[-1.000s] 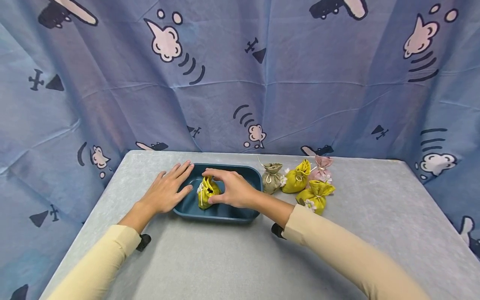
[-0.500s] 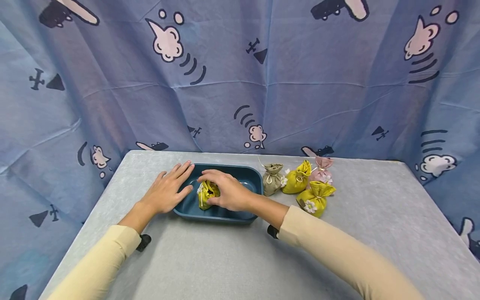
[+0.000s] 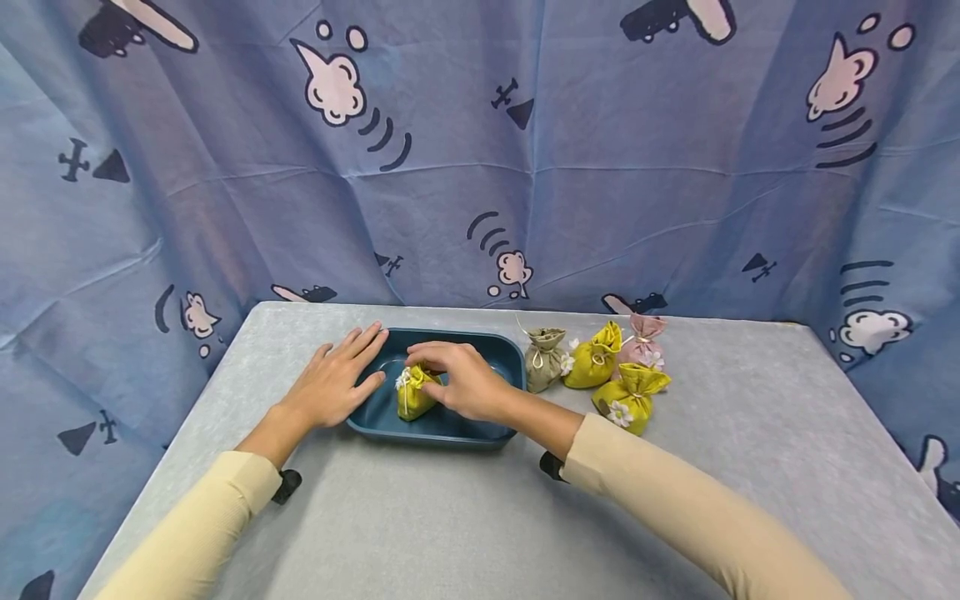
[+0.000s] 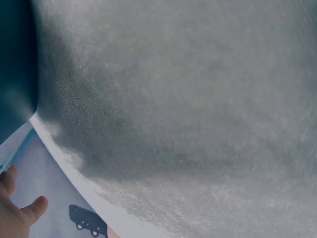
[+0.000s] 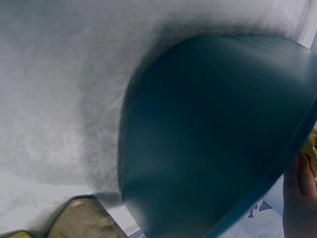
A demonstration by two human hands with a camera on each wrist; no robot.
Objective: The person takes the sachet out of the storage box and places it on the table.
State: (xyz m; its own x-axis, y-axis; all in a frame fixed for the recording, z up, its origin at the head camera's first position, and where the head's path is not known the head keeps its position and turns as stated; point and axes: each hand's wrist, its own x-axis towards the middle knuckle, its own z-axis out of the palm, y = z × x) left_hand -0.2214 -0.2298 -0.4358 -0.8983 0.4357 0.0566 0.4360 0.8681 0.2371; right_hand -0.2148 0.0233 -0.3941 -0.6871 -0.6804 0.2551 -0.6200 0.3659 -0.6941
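A small yellow drawstring pouch (image 3: 415, 400) with a white flower at its top left stands inside a dark blue rectangular tray (image 3: 435, 438). My right hand (image 3: 465, 383) reaches into the tray from the right and holds the pouch's upper part between thumb and fingers; the fingers partly hide its top. At the right edge of the right wrist view, fingertips meet the yellow cloth (image 5: 311, 148). My left hand (image 3: 330, 382) lies with fingers spread along the tray's left rim. Part of the left hand (image 4: 17, 213) shows low in the left wrist view.
Right of the tray stand a grey-green pouch (image 3: 544, 358), a yellow pouch (image 3: 591, 358), a pink pouch (image 3: 643, 335) and another yellow pouch (image 3: 628, 400) nearer the front. Behind the pale grey table (image 3: 420, 517) hangs a blue patterned curtain (image 3: 600, 208).
My right hand shifted slightly left, then back right. The pouch's dark, gathered mouth, visible earlier, no longer shows, and its flower now sits higher. My left hand stayed still.
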